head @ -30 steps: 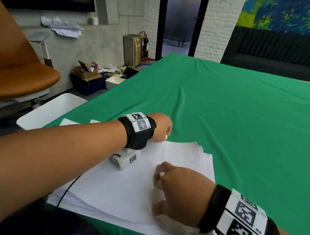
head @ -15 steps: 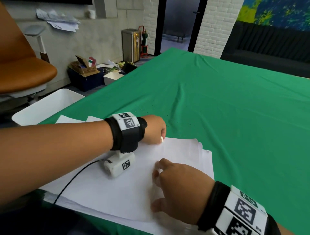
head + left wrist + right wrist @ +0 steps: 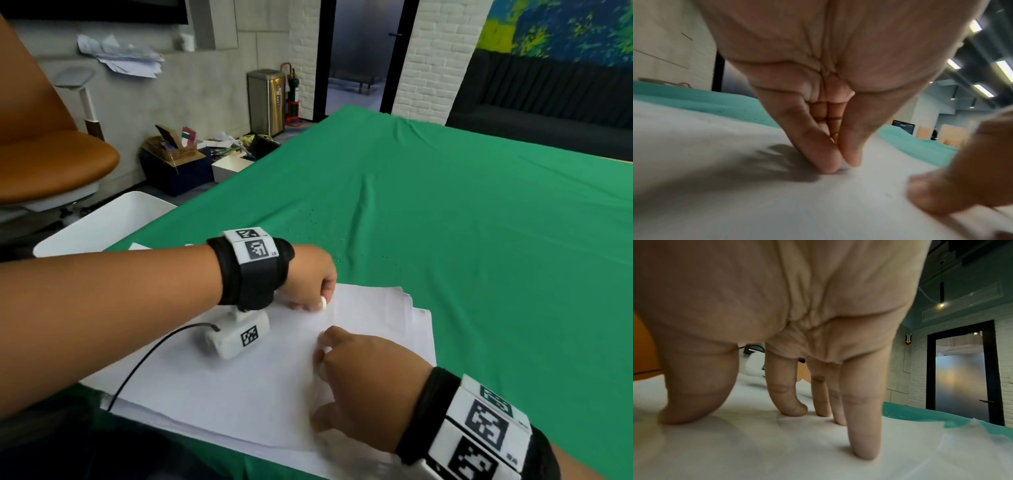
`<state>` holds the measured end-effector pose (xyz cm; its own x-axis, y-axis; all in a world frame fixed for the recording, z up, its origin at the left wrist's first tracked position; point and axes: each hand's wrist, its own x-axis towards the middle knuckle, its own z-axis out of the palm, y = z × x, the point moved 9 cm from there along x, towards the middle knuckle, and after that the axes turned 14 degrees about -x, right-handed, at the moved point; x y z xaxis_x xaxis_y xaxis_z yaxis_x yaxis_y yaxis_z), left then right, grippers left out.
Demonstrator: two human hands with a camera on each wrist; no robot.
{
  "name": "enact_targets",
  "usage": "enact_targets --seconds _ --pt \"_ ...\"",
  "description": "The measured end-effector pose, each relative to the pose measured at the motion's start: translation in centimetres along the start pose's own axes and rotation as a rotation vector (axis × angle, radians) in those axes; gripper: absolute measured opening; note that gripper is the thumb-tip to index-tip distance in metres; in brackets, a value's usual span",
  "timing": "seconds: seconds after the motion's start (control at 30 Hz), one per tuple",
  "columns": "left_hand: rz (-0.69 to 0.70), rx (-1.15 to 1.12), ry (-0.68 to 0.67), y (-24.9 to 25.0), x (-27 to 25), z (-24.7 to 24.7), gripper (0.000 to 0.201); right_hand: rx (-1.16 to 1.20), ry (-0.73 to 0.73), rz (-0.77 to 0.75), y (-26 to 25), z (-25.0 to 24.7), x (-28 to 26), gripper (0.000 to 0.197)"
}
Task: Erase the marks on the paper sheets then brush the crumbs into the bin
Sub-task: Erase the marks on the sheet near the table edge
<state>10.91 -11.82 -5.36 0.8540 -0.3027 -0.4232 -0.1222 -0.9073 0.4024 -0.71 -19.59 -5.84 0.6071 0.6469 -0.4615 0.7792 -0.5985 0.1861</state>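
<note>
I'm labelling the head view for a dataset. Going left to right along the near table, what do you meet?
white bin → left hand holding the eraser → right hand → bare green cloth.

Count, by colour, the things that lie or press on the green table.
White: 2, the stack of white paper sheets and the small white eraser.
Hands: 2, left hand and right hand.
Total: 4.
</note>
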Motion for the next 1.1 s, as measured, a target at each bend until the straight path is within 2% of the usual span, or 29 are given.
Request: enact_targets --seconds 0.13,0.23,0.33,0.43,0.67,0.77,0.87,0.93,1.1 --pt "-0.056 0.129 0.185 -0.8 2.1 -2.7 0.013 0.013 -0.002 0.014 -0.1 0.0 0.0 0.058" --pt "0.003 0.059 0.252 0.2 0.9 -3.6 0.014 0.022 -0.009 0.019 0.0 0.0 0.0 0.058" --pt "0.096 0.07 0.178 2.0 -1.4 -1.0 0.013 0.027 0.001 0.022 0.1 0.0 0.0 0.058" --pt "0.094 0.041 0.086 2.2 -2.2 1.4 0.014 0.02 0.007 0.017 0.2 0.0 -0.1 0.059" --pt "-0.104 0.085 0.239 -1.3 1.6 -2.8 0.017 0.008 -0.013 0.01 0.0 -0.3 0.0 0.061" --pt "-0.003 0.018 0.291 -0.2 -0.4 -3.8 0.016 0.024 -0.004 0.019 0.1 -0.1 -0.1 0.062" --pt "0.086 0.005 0.161 1.4 -3.5 -0.7 0.013 0.035 0.02 0.028 0.4 -0.1 0.0 0.062" --pt "0.086 0.038 0.071 1.5 -4.6 2.0 0.011 0.051 0.025 0.031 0.4 0.0 -0.1 0.064" --pt "0.022 0.046 0.17 0.0 -1.7 -0.5 0.015 0.014 0.006 0.031 0.4 -0.2 0.2 0.064"
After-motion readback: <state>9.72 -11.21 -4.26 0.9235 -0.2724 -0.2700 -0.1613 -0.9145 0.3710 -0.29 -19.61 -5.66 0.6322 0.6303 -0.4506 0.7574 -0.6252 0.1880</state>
